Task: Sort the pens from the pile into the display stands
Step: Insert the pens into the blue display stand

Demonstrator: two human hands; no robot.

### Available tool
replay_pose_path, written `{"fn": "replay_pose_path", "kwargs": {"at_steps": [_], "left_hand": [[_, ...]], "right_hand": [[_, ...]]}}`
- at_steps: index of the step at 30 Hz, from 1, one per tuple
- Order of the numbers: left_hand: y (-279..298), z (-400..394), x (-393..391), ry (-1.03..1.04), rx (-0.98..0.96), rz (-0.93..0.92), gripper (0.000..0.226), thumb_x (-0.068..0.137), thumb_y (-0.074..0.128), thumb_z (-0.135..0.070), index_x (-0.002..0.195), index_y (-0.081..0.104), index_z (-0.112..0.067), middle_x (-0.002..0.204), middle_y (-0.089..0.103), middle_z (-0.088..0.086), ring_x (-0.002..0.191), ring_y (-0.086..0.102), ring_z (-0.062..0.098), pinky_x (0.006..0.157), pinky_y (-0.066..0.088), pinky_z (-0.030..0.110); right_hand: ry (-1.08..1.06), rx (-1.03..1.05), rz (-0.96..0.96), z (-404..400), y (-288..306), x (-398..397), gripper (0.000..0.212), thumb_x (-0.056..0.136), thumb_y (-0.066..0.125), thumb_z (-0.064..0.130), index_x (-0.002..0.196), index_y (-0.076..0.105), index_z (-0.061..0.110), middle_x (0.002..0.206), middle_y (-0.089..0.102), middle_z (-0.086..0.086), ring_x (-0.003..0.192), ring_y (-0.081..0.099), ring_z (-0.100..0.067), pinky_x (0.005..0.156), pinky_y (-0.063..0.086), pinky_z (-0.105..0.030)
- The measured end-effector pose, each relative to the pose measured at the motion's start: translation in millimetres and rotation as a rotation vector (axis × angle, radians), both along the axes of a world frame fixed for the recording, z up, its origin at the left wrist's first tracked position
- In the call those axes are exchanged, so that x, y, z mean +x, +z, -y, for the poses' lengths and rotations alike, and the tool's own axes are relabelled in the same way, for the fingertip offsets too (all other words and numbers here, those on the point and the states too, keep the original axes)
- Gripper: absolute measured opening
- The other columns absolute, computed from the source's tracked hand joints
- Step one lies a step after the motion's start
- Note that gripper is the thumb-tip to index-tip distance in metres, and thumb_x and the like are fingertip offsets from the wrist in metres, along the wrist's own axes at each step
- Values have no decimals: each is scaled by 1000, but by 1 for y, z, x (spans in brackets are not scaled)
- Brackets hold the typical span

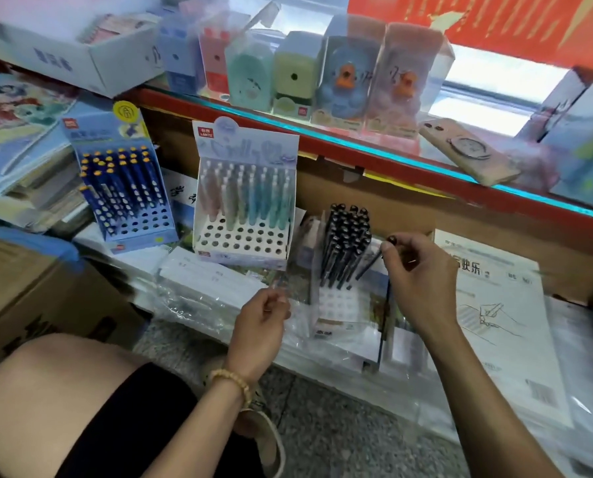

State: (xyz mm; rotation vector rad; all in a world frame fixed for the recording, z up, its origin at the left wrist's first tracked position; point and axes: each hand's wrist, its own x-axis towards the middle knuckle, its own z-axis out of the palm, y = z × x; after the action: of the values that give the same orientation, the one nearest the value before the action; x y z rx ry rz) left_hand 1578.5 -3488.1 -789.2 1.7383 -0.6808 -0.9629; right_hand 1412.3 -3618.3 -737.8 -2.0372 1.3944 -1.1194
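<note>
My right hand (413,270) pinches the top of a dark pen (369,265), tilted, its tip low beside the black pens (345,246) standing in a white display stand (336,305). My left hand (262,322) grips the clear plastic wrap (293,305) at that stand's left side. A white stand (243,241) of pastel pens (246,198) rises to the left, its front rows of holes bare. Further left stands a blue stand (136,229) of dark blue pens (119,181) with yellow caps.
A red-edged glass counter (374,150) above carries boxed sharpeners (295,77) and a phone (467,151). Wrapped paper packs (502,305) lie under and right of the stands. A cardboard box (29,298) sits at left, and my knee (64,391) is low left.
</note>
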Motion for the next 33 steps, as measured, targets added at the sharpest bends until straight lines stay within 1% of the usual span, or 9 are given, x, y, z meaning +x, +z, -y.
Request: {"fn": "replay_pose_path", "kwargs": {"at_steps": [4,10,13,16,18,23,27,30,33], "left_hand": [[1,-2,0,-8,-3,-9,14,100,49,-19,100,62,-25,99,68,-1,96,65,13,95,52,42],[3,-3,1,-21,5,23,14,100,49,-21,105,62,-22,101,67,-4,96,64,12,93,53,39],[8,-5,4,-8,-13,34,16,100,49,-21,106,63,-20,101,67,-4,96,64,13,90,54,36],[18,-10,12,10,-50,73,14,99,49,-21,102,63,-25,100,67,-6,96,64,9,85,53,24],[26,-18,20,31,-80,102,14,99,50,-22,98,61,-30,100,67,-9,95,64,4,84,52,21],[48,-55,51,154,-181,149,15,97,55,-25,95,65,-36,96,70,-6,97,67,12,89,53,39],[72,-98,83,331,-237,184,17,97,54,-15,100,67,-25,90,72,-3,92,68,14,87,54,35],[87,-134,103,439,-238,240,18,97,53,-19,100,68,-28,93,73,-11,92,68,7,84,52,30],[95,-168,125,555,-235,225,19,98,51,-17,99,68,-26,93,73,-9,91,69,5,81,51,26]], "right_hand": [[95,6,-171,1,-9,2,7,92,68,18,92,73,13,77,65,3,69,59,-11,64,46,-27],[88,42,-222,3,-10,5,8,92,68,21,86,71,17,71,61,4,63,54,-9,61,37,-26],[59,103,-101,-7,4,3,8,92,67,25,99,67,21,77,65,11,70,60,-3,61,45,-20],[71,116,66,-25,23,4,5,93,65,20,96,67,23,80,66,13,76,61,3,62,46,-10],[141,167,138,-40,31,11,10,94,63,19,94,68,27,82,68,11,77,63,-2,68,49,-15],[257,336,273,-69,27,37,12,96,60,24,100,70,29,89,73,8,87,69,-11,81,56,-37],[317,438,340,-81,26,63,14,98,56,24,99,68,33,95,72,12,90,66,-2,82,54,-30],[407,499,351,-89,29,94,16,99,55,19,98,69,27,100,72,8,91,67,-5,75,51,-21],[498,520,343,-99,29,137,15,98,55,16,99,69,19,100,72,3,92,68,-10,75,55,-23]]}}
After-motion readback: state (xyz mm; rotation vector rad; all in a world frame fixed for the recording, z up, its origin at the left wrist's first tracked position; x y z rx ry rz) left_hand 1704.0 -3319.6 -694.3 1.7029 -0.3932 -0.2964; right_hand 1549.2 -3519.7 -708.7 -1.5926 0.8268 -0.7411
